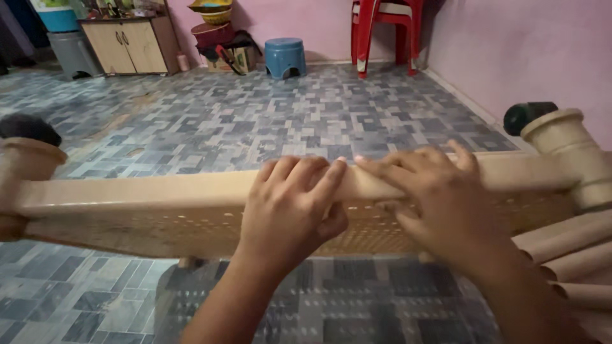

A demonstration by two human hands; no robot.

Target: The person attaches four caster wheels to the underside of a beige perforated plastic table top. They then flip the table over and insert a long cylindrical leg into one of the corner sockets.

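A long beige plastic panel [127, 197] with a perforated lattice face lies across the view, held up off the tiled floor. Round beige corner posts sit at its left end [25, 162] and right end [564, 137]. My left hand [290, 207] rests on the panel's top rail near the middle, fingers curled over it. My right hand [437, 197] lies just beside it on the same rail, fingers spread flat, fingertips nearly touching the left hand.
Several beige plastic tubes [574, 267] lie at the lower right. Further back stand a blue stool [285, 56], red plastic chairs [382, 28], a wooden cabinet [131, 44] and a grey bin [70, 54]. A pink wall [510, 51] runs along the right.
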